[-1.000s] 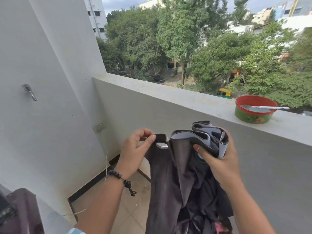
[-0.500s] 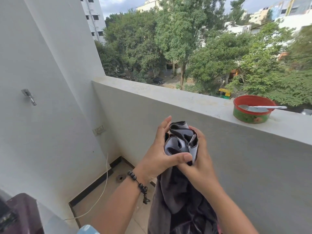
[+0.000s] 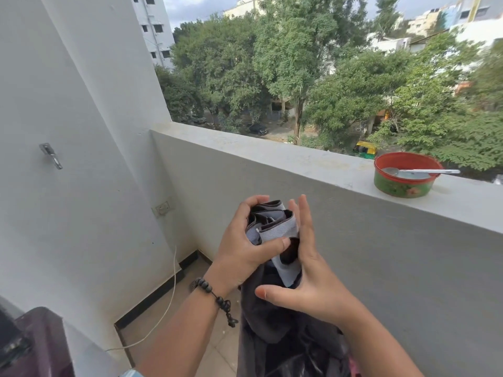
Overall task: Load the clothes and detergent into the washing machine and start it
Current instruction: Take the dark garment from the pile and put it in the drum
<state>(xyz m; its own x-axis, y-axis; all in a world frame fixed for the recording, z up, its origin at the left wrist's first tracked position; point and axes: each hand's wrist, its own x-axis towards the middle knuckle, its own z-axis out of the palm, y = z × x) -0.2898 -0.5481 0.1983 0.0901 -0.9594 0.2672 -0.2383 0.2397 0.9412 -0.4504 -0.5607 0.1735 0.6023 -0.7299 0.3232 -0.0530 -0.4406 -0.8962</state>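
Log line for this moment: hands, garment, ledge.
left hand: grips bunched dark garment | right hand: open, flat against garment | ledge: red bowl with spoon

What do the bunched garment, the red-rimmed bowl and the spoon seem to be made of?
Garment: soft woven or knitted fabric, matte; it folds and bunches.
Bowl: probably plastic or enamelled metal; glossy painted flower pattern.
Spoon: likely steel; bright silvery shine.

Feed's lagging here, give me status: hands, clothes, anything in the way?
Left hand grips bunched dark garment. Right hand flat against it, fingers straight. Washing machine low left, lid not visible. Nothing blocking.
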